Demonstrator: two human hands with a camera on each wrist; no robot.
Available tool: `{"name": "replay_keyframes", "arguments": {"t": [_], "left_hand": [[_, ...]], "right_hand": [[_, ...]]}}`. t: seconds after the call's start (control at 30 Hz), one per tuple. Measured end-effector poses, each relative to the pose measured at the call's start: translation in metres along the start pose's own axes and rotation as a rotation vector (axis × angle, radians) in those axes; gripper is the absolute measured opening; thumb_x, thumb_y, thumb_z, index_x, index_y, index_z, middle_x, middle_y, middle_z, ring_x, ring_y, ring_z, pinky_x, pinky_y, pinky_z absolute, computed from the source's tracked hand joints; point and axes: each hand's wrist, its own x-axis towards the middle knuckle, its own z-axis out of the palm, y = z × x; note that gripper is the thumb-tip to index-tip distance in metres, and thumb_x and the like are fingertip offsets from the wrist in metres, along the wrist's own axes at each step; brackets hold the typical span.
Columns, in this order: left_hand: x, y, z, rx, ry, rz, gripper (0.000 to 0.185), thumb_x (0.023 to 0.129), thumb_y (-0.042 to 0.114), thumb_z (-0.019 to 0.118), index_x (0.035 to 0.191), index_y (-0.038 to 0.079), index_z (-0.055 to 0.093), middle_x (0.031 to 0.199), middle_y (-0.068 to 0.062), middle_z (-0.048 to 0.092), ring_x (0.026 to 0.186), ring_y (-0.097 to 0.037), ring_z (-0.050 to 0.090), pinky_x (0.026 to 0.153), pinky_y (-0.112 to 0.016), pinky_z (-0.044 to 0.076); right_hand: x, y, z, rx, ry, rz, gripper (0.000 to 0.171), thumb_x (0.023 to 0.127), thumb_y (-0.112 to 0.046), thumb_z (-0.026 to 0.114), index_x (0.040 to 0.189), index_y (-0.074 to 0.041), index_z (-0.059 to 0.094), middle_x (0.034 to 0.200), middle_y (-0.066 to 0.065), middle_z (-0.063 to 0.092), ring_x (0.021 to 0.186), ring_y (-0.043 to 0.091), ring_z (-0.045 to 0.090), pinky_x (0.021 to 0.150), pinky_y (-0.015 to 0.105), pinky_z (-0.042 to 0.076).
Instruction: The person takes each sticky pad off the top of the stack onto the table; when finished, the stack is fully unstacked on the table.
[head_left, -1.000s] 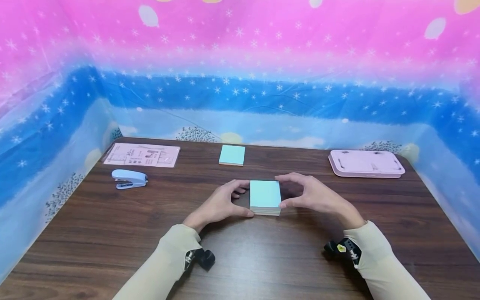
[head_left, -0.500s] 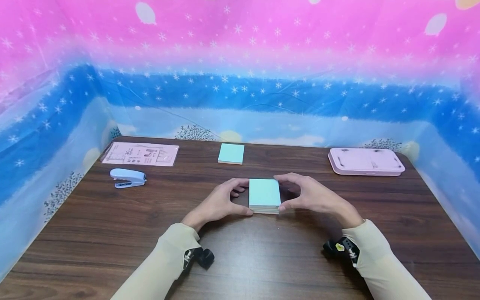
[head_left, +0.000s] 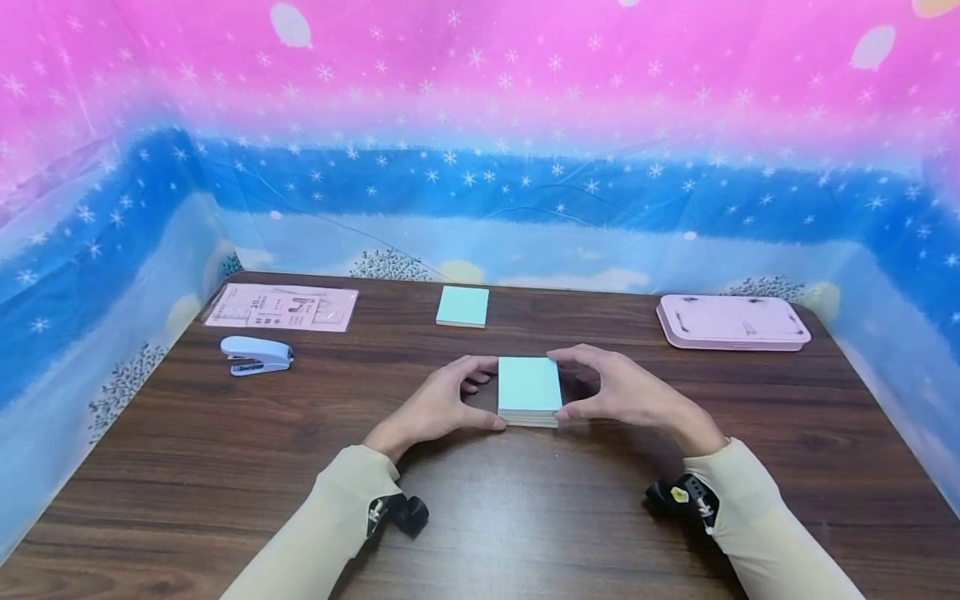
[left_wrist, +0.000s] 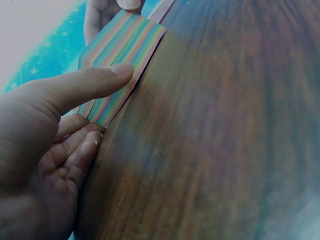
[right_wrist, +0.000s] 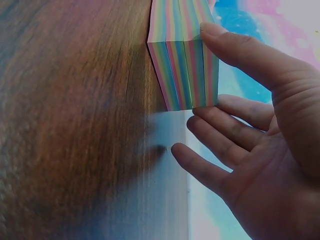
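Paper block [head_left: 528, 390] with a pale turquoise top sheet and rainbow-striped edges sits mid-counter [head_left: 225, 450], framed by both hands. The left hand [head_left: 435, 406] grips its left side, thumb at the near corner, fingers curled behind the far edge; the right hand [head_left: 626, 392] mirrors this on the right side, thumb pressed to the near edge and forefinger hooked over the far corner. Against the earlier views, almost nothing has shifted: the block lies in the same spot and both hands keep the same hold, so the stack seems to be being squared up rather than lifted. Further back lie a second, thinner turquoise pad [head_left: 462, 306], a pale blue stapler [head_left: 256, 356], a pink packet [head_left: 282, 307] and a pink tray [head_left: 732, 322].
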Motion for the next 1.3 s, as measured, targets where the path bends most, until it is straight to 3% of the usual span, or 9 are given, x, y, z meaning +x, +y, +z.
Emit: {"name": "replay_keyframes", "arguments": {"t": [0.3, 0.67, 1.3], "left_hand": [[-0.0008, 0.0013, -0.0006, 0.001, -0.004, -0.010, 0.087, 0.078, 0.022, 0.096, 0.154, 0.008, 0.055, 0.141, -0.006, 0.062, 0.125, -0.025, 0.060, 0.108, -0.040, 0.050], [-0.0006, 0.0015, -0.0004, -0.001, -0.005, 0.000, 0.086, 0.078, 0.021, 0.096, 0.153, 0.008, 0.056, 0.141, -0.006, 0.062, 0.125, -0.025, 0.059, 0.108, -0.040, 0.049], [-0.0001, 0.0019, 0.0000, 0.005, -0.007, -0.003, 0.086, 0.079, 0.022, 0.096, 0.153, 0.010, 0.056, 0.140, -0.006, 0.062, 0.125, -0.025, 0.059, 0.108, -0.040, 0.049]], "right_hand": [[0.0001, -0.0001, 0.0010, 0.017, 0.010, 0.001, 0.085, 0.083, -0.033, 0.093, 0.155, -0.011, 0.053, 0.153, 0.013, 0.055, 0.140, 0.033, 0.054, 0.113, 0.057, 0.045], [-0.0014, -0.0014, -0.0031, -0.053, 0.061, -0.014, 0.084, 0.082, -0.037, 0.093, 0.153, -0.014, 0.056, 0.155, 0.012, 0.054, 0.145, 0.034, 0.047, 0.115, 0.062, 0.040], [-0.0034, -0.0034, -0.0071, -0.027, 0.119, -0.025, 0.084, 0.081, -0.039, 0.093, 0.152, -0.013, 0.057, 0.151, 0.009, 0.057, 0.142, 0.032, 0.050, 0.113, 0.064, 0.042]]}}
